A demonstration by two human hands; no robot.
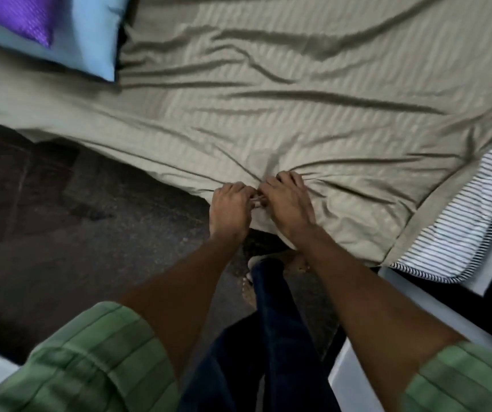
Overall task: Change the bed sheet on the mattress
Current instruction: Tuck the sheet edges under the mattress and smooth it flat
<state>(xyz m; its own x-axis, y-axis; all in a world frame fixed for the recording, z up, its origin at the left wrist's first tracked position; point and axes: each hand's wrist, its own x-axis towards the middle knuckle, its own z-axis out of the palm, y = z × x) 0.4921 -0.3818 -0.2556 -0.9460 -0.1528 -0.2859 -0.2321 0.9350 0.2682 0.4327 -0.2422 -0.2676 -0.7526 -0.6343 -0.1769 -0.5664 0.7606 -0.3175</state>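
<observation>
Your left hand point(229, 210) and right hand point(286, 200) sit side by side, almost touching, both with fingers curled into bunched near edge of beige sheet point(283, 114) (folds fan out from your grip). Sheet spreads wrinkled across bed beyond hands. Striped mattress point(458, 224) shows bare right of sheet. Blue pillow point(90, 37) lies at sheet's far left, purple cushion point(16, 13) on it.

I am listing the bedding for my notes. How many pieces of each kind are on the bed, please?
Sheet: 1, beige, gripped by the left hand and the right hand
Pillows: 2, one light blue, one purple
Mattress: 1, striped, corner bare
Total: 4
</observation>
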